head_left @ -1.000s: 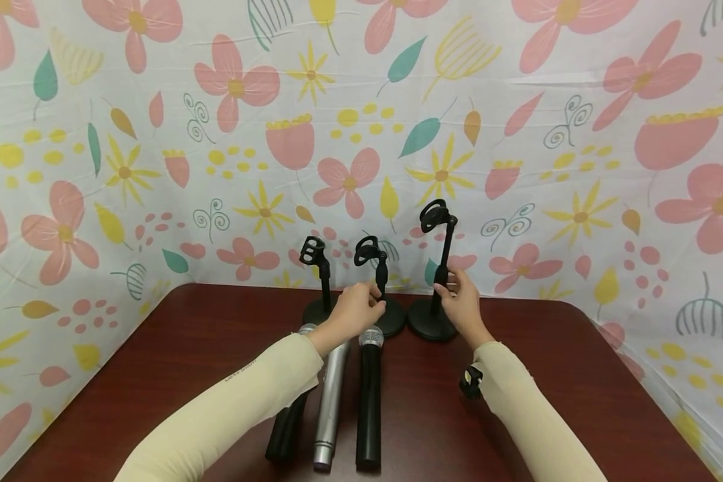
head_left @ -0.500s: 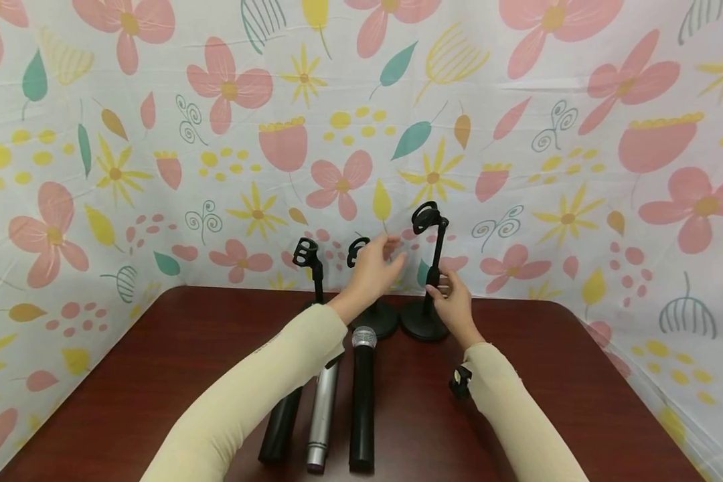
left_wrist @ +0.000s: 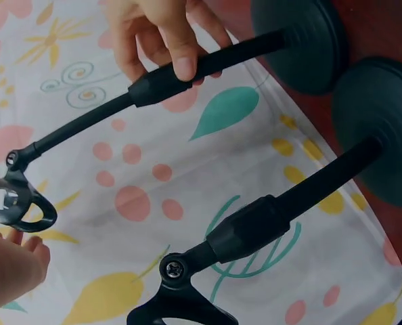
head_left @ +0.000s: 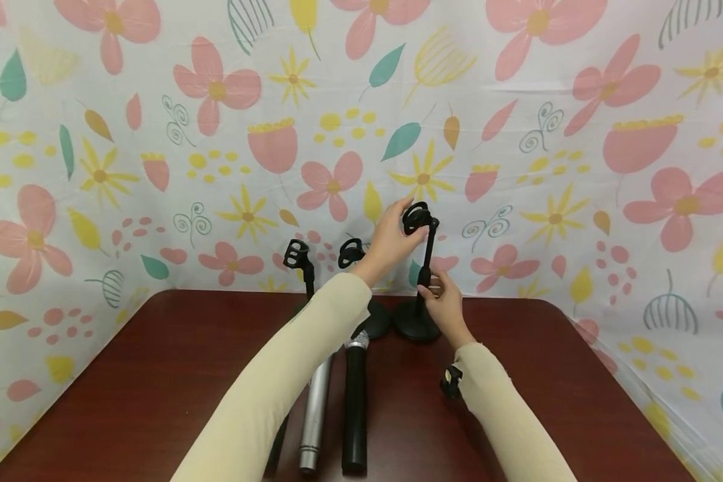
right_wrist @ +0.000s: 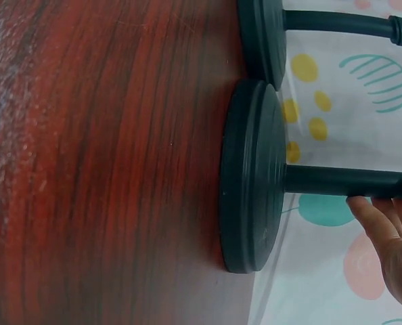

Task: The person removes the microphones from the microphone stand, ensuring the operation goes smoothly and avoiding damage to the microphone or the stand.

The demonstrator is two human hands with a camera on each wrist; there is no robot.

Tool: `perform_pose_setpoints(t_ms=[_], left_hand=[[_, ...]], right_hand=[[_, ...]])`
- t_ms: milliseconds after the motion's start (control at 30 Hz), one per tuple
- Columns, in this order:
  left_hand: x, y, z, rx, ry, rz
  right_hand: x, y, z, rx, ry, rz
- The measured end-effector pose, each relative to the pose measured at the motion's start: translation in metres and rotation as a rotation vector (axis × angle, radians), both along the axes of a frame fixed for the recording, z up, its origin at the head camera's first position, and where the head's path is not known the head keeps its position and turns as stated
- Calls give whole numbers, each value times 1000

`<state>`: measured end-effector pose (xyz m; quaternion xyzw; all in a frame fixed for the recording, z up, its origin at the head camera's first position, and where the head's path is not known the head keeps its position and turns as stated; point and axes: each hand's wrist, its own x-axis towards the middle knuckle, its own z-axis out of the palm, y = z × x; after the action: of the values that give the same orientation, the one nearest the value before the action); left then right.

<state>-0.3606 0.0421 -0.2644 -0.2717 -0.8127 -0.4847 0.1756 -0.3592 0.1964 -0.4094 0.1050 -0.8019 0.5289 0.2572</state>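
My right hand [head_left: 446, 304] grips the tallest black microphone stand [head_left: 429, 251] at the collar on its pole. At the top of that stand, the thumb and fingers of my left hand [head_left: 391, 237] are around the round microphone clip [head_left: 417, 217]. The left wrist view shows left fingertips at the lower edge of the clip [left_wrist: 18, 203], and right thumb and fingers about the collar [left_wrist: 162, 84]. The stand's round base [right_wrist: 252, 183] sits on the table. Left of it stand a middle microphone stand [head_left: 352, 252], partly hidden by my left arm, and another stand [head_left: 297, 254].
In front of the stands lie a black microphone [head_left: 355, 408] with a silver head, a silver microphone [head_left: 315, 415], and another black one [head_left: 277, 445] mostly behind my left sleeve. A flowered cloth [head_left: 235, 167] hangs behind the dark red table [head_left: 126, 375].
My left hand has risen and moved right, from near the middle stand up to the clip of the tallest stand. My right hand keeps its grip on the collar. The head view has shifted slightly.
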Motion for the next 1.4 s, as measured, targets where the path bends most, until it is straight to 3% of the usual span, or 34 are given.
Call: perform_pose_setpoints(t_ms=[200,400,633,967,1133,1400], left_hand=[[-10,7,8,-15,-29,35],[-16,19,7,16,-23,107],[-12,31,10,60,-70,190],[-11,31,15,80,-130,175],[-9,33,-1,33,-183,165],[-3,36,-29,50,-260,152]], right_hand=[[-3,-3,5,3,12,1],[-1,-5,6,6,24,0],[-2,-7,3,3,44,-4],[-4,-4,2,20,33,-20],[-1,-5,-2,20,-4,-29],[0,-1,-5,17,-14,-34]])
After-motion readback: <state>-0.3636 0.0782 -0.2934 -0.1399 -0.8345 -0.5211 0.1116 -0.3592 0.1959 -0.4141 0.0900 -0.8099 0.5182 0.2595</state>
